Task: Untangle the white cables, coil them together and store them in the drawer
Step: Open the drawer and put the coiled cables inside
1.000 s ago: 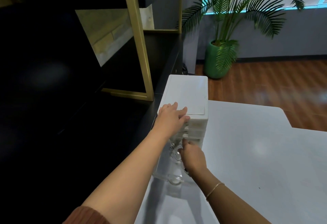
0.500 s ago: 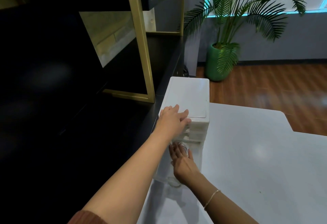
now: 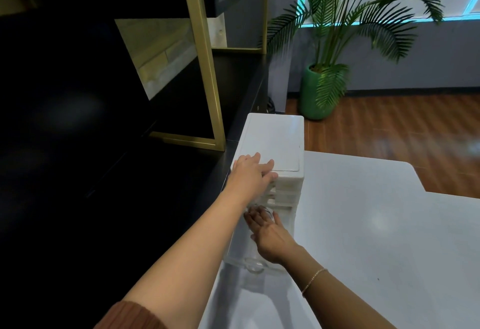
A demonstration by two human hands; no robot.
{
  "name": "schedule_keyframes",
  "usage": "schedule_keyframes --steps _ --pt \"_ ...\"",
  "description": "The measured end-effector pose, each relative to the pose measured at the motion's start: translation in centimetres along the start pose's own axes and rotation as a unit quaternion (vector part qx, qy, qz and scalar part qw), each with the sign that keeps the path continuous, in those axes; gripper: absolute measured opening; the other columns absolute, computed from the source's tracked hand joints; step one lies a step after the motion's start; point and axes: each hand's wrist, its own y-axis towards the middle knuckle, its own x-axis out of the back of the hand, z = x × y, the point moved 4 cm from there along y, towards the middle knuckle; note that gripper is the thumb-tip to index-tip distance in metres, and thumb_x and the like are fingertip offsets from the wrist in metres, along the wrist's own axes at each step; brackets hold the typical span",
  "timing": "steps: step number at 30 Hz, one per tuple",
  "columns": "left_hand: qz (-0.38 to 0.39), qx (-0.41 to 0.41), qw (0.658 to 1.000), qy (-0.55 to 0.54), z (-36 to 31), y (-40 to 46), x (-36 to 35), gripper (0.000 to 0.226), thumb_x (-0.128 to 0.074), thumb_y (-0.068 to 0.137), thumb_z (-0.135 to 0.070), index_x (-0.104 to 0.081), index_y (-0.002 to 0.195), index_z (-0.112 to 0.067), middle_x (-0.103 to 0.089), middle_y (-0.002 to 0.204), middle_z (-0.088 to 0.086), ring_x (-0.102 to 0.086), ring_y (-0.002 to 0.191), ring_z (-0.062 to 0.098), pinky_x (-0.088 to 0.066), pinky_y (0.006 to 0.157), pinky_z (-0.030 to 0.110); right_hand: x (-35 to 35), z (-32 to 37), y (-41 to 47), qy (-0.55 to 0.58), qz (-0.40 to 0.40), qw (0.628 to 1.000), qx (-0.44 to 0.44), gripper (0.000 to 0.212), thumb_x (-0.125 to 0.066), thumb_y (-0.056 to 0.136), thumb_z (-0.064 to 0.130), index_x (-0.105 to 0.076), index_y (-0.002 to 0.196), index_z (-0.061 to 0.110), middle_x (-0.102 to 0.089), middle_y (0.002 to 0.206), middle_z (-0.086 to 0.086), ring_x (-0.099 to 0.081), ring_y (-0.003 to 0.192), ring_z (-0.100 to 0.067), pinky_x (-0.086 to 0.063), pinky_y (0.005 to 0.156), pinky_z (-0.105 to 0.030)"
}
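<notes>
Head view: a white table (image 3: 376,225) carries a white drawer unit (image 3: 275,144) at its left edge, beside a dark shelf with a gold frame (image 3: 205,69). The left hand (image 3: 249,175) lies flat on the unit's top, fingers straight. Below it the clear drawer (image 3: 241,253) stands pulled out — the right hand (image 3: 270,240) reaches in, fingers spread over the white cables (image 3: 265,210), barely visible. A potted palm (image 3: 327,69) stands behind.
</notes>
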Motion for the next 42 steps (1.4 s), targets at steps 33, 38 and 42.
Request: schedule_keyframes --steps 33,38,42 --pt "0.012 -0.002 0.999 0.046 -0.4 0.2 0.4 0.044 -0.033 0.099 -0.044 -0.040 0.141 -0.031 -0.037 0.146 0.004 -0.026 0.134 0.026 -0.031 0.105 0.038 -0.6 -5.8 -7.1 0.330 -0.086 0.927 -0.156 0.120 -0.077 0.073 0.035 0.013 0.149 0.009 -0.021 0.156 -0.006 -0.028 0.140 -0.020 -0.029 0.102 -0.019" --pt "0.018 0.002 0.999 0.044 -0.6 0.2 0.4 0.042 -0.034 0.099 -0.044 -0.043 0.139 -0.032 -0.039 0.144 0.005 -0.027 0.133 0.025 -0.033 0.103 0.039 1.7 -5.7 -5.1 0.346 -0.145 0.912 -0.166 0.119 -0.077 0.071 0.030 0.009 0.149 0.010 -0.047 0.138 -0.004 -0.051 0.113 -0.016 -0.046 0.087 -0.022" --pt "0.018 -0.002 0.999 0.051 -0.7 0.3 0.6 0.043 -0.033 0.099 -0.044 -0.042 0.139 -0.031 -0.039 0.144 0.005 -0.028 0.132 0.026 -0.034 0.102 0.038 2.5 -6.7 -4.2 0.365 -0.173 0.887 -0.226 0.125 -0.080 0.070 0.039 0.012 0.149 0.009 -0.039 0.147 -0.007 -0.042 0.131 -0.025 -0.042 0.099 -0.032"
